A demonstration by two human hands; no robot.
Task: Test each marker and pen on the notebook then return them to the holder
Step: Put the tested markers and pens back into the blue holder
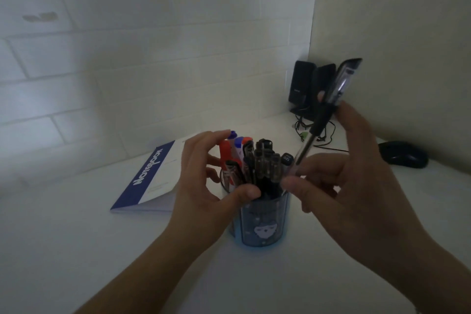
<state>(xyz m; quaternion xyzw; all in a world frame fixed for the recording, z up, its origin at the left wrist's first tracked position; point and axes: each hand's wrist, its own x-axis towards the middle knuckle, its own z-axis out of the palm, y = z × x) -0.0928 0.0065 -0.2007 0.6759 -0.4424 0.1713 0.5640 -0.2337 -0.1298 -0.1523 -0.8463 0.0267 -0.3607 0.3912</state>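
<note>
A blue round holder [262, 224] with a cartoon face stands on the white desk, packed with several pens and markers [254, 160], some red and blue. My right hand [344, 173] grips a capped black pen [323, 120], tilted up to the right, with its lower end just above the holder's right rim. My left hand [204, 186] curls round the left side of the bunch, thumb at the holder's rim. A closed notebook [153, 176] with a blue and white cover lies behind and to the left.
Two small black speakers [308, 86] with tangled cables stand in the back corner. A dark computer mouse [405, 158] lies at the right. White brick wall behind the desk [76, 250].
</note>
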